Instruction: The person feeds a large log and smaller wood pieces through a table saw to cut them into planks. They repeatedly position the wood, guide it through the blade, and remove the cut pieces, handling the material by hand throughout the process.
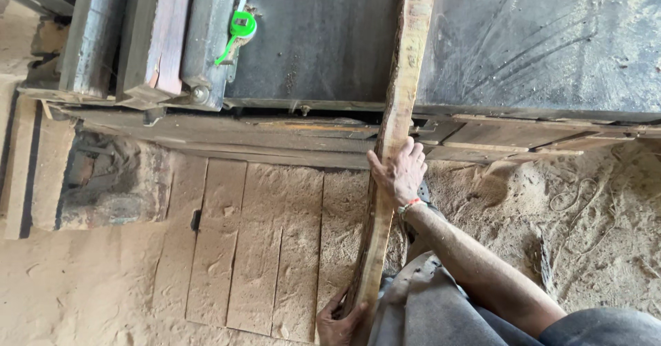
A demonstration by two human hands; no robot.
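Gripping a long rough plank (392,146), right hand (399,174) and left hand (339,322), fingers wrapped round it.

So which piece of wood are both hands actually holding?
The long rough-edged plank reaching from the person's lap onto the dark machine table. Right hand rests mid-length, left hand holds its near end; the floorboards lie untouched.
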